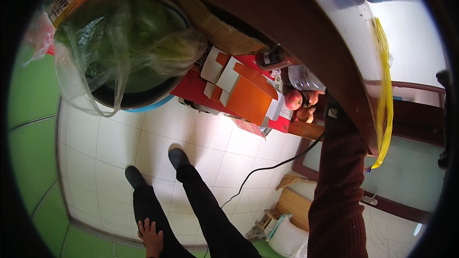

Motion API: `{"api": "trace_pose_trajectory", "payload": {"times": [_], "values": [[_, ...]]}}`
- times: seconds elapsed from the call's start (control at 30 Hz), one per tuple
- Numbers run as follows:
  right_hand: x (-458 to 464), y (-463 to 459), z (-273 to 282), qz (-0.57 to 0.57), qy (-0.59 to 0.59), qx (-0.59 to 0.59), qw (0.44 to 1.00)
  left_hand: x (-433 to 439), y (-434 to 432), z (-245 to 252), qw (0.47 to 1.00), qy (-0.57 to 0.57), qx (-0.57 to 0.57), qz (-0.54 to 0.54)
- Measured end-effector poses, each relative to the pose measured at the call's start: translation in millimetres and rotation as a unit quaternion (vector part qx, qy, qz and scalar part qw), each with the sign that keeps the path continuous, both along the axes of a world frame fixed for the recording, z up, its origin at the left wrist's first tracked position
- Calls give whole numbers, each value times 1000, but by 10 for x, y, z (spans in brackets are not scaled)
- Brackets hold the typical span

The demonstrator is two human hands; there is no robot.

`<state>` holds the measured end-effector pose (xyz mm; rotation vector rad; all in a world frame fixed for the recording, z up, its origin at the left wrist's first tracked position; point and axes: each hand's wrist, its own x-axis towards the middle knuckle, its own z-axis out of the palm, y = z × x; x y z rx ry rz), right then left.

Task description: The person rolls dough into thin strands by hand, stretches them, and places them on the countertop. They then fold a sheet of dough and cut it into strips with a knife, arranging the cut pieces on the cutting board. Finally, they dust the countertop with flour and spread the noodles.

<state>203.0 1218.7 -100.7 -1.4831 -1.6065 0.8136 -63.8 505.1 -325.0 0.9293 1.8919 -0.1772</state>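
Note:
My left hand [151,237] lies against my dark-trousered leg at the lower left, fingers spread and nothing held. At the right, an arm in a dark red ribbed sleeve [337,186] reaches up beneath the brown table edge; its hand is hidden there. Near the sleeve's upper end are reddish round fruits [293,100], a clear plastic container [304,78] and a dark jar with a label [273,59]. An orange and white carton [249,96] with open flaps rests on a red box [193,86]. A black cable [265,168] runs from near the sleeve to the floor.
The brown table edge [287,14] arches overhead, with a yellow strap [385,114] at its right. A clear bag of green vegetables [118,36] sits over a basin [143,100]. Below are floor tiles, my dark shoes, a wooden board [294,206] and a white sack [290,238].

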Motion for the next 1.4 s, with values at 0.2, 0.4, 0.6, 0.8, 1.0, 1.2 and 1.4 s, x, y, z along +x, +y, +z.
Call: {"api": "trace_pose_trajectory", "payload": {"times": [0.2,0.4,0.6,0.8,1.0,1.2,1.4], "values": [[-136,-228,76,-1,270,-69,960,55,54,4,1000,5,-26,6],[-352,-654,141,10,468,-140,872,36,97,58,1000,6,-4,11],[-539,-1316,84,8,543,-201,815,49,59,58,1000,-4,3,26],[-630,-2151,-183,81,468,-302,827,-70,-80,73,991,-75,40,107],[-850,-3004,-3,257,16,-270,928,-356,539,876,933,-116,262,217],[-1409,-3569,330,469,-12,-168,867,-280,1493,2397,734,-345,321,489],[-1882,-3831,547,615,-40,-50,786,-241,1530,2828,629,-178,414,634]]}}
